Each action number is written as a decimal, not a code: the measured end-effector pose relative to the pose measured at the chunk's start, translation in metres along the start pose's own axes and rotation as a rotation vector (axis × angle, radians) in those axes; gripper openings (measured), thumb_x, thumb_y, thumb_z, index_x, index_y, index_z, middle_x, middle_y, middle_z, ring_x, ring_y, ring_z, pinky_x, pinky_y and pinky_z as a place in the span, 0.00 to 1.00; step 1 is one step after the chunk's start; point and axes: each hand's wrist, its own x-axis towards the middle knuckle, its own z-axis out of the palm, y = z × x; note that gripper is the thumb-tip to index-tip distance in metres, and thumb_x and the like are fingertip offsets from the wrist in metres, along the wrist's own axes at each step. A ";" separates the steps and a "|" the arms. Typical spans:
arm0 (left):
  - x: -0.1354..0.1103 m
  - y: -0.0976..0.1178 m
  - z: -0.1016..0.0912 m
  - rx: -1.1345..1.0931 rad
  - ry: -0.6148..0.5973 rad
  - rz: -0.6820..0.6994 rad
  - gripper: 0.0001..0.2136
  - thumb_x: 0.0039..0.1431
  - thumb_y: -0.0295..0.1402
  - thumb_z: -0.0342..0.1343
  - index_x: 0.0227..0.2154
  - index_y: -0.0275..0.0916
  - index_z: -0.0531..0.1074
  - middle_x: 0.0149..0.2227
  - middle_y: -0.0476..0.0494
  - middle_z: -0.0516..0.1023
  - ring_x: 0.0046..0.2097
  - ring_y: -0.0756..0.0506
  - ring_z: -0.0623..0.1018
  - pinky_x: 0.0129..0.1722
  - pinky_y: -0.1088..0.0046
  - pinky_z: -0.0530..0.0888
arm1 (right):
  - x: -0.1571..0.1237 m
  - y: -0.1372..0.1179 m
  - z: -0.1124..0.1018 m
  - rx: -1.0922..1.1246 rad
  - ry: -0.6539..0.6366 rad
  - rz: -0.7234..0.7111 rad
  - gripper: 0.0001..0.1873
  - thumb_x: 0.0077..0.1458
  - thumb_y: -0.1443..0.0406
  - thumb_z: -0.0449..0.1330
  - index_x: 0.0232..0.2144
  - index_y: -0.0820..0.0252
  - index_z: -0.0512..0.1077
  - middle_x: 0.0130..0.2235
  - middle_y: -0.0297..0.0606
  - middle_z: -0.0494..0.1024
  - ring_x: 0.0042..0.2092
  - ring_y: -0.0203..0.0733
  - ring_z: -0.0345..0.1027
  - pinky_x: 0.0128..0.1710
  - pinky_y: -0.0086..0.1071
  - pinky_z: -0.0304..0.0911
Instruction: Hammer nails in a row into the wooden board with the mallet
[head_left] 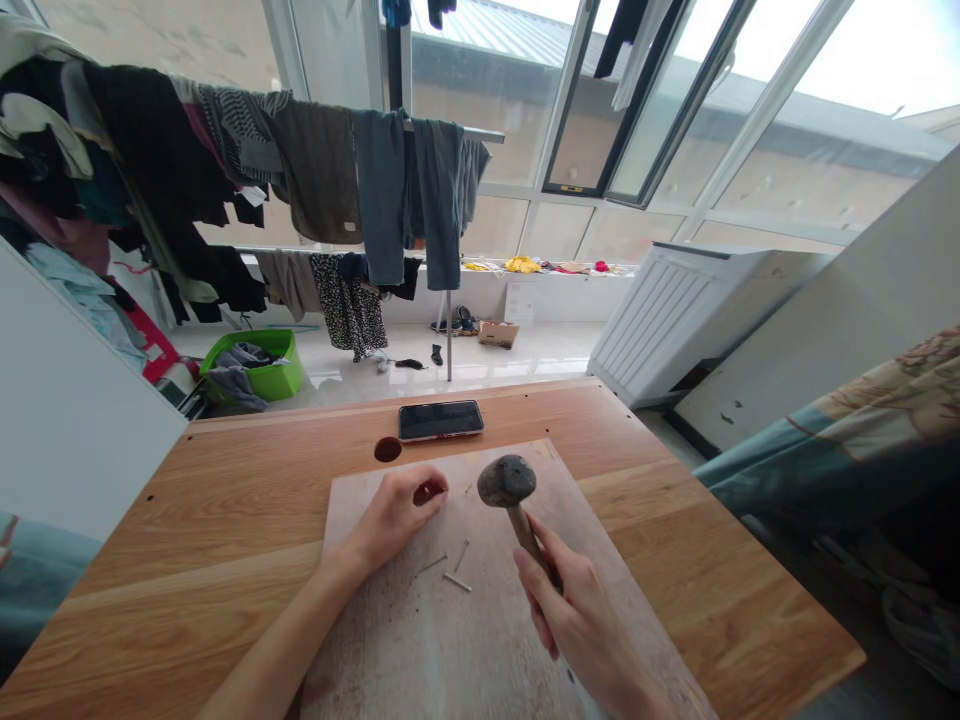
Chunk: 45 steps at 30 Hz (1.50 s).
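Note:
A rubber mallet (pixel 507 481) with a dark, worn head and a wooden handle is gripped in my right hand (pixel 574 600). Its head hangs over the upper part of a pale, scuffed board (pixel 390 640). Resting on that board, my left hand (pixel 397 515) has thumb and fingertips pinched together, and whatever may be between them is hidden. Three loose nails, one of them a thicker nail (pixel 457 581), lie on the board between my hands. A tiny mark or nail tip shows just left of the mallet head, too small to tell which.
The board lies on a wooden table (pixel 675 560). Beyond it are a black phone (pixel 441 420) and a round hole (pixel 388 449). A green basket (pixel 274 375) of clothes, a laundry-laden drying rack (pixel 450 340) and a white cabinet (pixel 660 310) stand past the table.

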 end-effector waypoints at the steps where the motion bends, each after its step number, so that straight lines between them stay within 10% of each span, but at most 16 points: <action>1: 0.000 -0.001 0.001 0.001 0.004 -0.001 0.05 0.58 0.26 0.55 0.32 0.39 0.75 0.31 0.50 0.78 0.32 0.48 0.75 0.35 0.74 0.71 | 0.001 0.000 0.000 -0.004 -0.004 -0.002 0.32 0.66 0.51 0.51 0.62 0.67 0.66 0.17 0.20 0.60 0.15 0.32 0.56 0.14 0.24 0.55; 34: 0.003 -0.001 0.004 -0.012 0.044 0.037 0.16 0.56 0.23 0.56 0.47 0.40 0.70 0.34 0.50 0.79 0.33 0.49 0.78 0.35 0.74 0.73 | 0.017 -0.007 0.026 -0.052 -0.100 -0.116 0.24 0.68 0.57 0.52 0.60 0.58 0.69 0.21 0.24 0.63 0.17 0.33 0.58 0.15 0.24 0.58; 40: -0.014 0.031 -0.001 0.326 0.048 0.041 0.05 0.59 0.32 0.59 0.36 0.40 0.68 0.33 0.48 0.75 0.32 0.47 0.75 0.33 0.71 0.71 | 0.008 -0.001 0.009 -0.007 0.024 -0.031 0.29 0.66 0.51 0.51 0.61 0.63 0.68 0.18 0.22 0.62 0.15 0.33 0.57 0.14 0.25 0.57; 45: -0.037 0.073 0.038 0.915 -0.123 0.220 0.07 0.53 0.21 0.56 0.35 0.37 0.73 0.32 0.40 0.78 0.35 0.39 0.78 0.37 0.63 0.72 | 0.003 0.003 -0.002 -0.014 0.068 -0.020 0.32 0.65 0.50 0.52 0.61 0.66 0.68 0.17 0.20 0.61 0.14 0.33 0.57 0.14 0.25 0.56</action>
